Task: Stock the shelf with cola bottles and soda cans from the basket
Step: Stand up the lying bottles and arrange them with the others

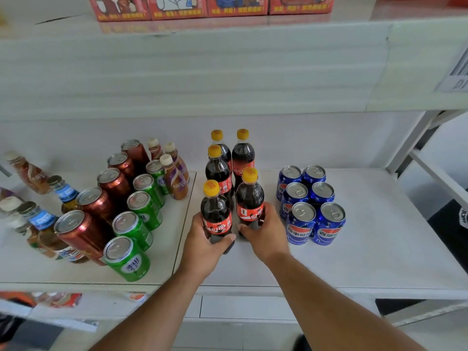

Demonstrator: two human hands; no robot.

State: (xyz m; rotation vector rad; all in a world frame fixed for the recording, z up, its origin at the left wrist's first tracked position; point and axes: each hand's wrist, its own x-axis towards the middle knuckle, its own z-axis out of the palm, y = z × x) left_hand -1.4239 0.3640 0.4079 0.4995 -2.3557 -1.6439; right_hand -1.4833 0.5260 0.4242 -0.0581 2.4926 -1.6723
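Note:
Several cola bottles with yellow caps and red labels stand in two rows on the white shelf [379, 249]. My left hand [202, 244] grips the front left cola bottle [215, 211] around its lower half. My right hand [266, 234] grips the front right cola bottle [250, 198] near its base. Both bottles stand upright, side by side. Three more cola bottles [218, 171] stand behind them. Several blue soda cans [304, 224] stand in two rows just right of my right hand. The basket is out of view.
Left of the bottles stand rows of green cans [126, 257], red-brown cans [81, 234] and small coffee bottles [174, 178]. Glass bottles [40, 224] crowd the far left. An upper shelf with red boxes [210, 6] hangs above. Bare shelf lies right of the blue cans.

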